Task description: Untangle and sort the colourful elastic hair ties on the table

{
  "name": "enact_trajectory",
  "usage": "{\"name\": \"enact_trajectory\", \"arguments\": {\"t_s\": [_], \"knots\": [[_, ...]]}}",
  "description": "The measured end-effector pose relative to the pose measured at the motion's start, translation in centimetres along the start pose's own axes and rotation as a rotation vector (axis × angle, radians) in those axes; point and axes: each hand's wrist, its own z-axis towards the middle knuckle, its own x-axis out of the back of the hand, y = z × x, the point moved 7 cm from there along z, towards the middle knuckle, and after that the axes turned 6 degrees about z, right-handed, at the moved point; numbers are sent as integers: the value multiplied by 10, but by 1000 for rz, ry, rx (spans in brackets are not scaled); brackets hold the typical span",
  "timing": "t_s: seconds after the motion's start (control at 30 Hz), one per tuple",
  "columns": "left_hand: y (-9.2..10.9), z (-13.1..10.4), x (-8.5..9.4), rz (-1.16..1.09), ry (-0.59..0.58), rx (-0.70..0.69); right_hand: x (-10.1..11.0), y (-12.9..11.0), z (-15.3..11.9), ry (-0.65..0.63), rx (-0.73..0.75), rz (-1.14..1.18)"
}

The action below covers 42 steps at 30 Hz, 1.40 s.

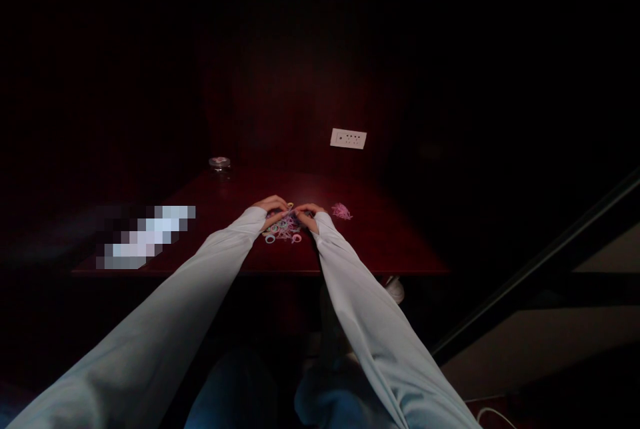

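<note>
Above a loose pile of small coloured hair ties (285, 229), my left hand (273, 205) and my right hand (309, 210) come together, fingertips almost meeting. The fingers of both are pinched. Between them shows a thin pale purple band, which looks like a hair tie (289, 212); its detail is too small to make out. A yellow ring (290, 205) shows by the left fingertips. A pale blue ring (271, 239) and a pink ring (297, 238) lie at the pile's near edge. Right of my right hand sits a smaller heap of pink bands (342, 211).
The dark red table (370, 242) meets a wall with a white power socket (349, 139). A clear lidded jar (220, 168) stands at the back left. A pixelated bright patch (150, 237) covers something at the left. Below the table's front edge is a whitish object (395, 290).
</note>
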Motion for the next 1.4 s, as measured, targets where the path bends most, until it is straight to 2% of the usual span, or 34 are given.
{"name": "enact_trajectory", "arguments": {"t_s": [0.17, 0.4, 1.4], "knots": [[-1, 0, -1, -7, 6, -14, 2, -6, -4, -59, 57, 3], [-1, 0, -2, -29, 4, 0, 4, -13, -7, -65, 74, 1], [1, 1, -1, -16, -19, 3, 1, -8, -6, -60, 50, 33]]}}
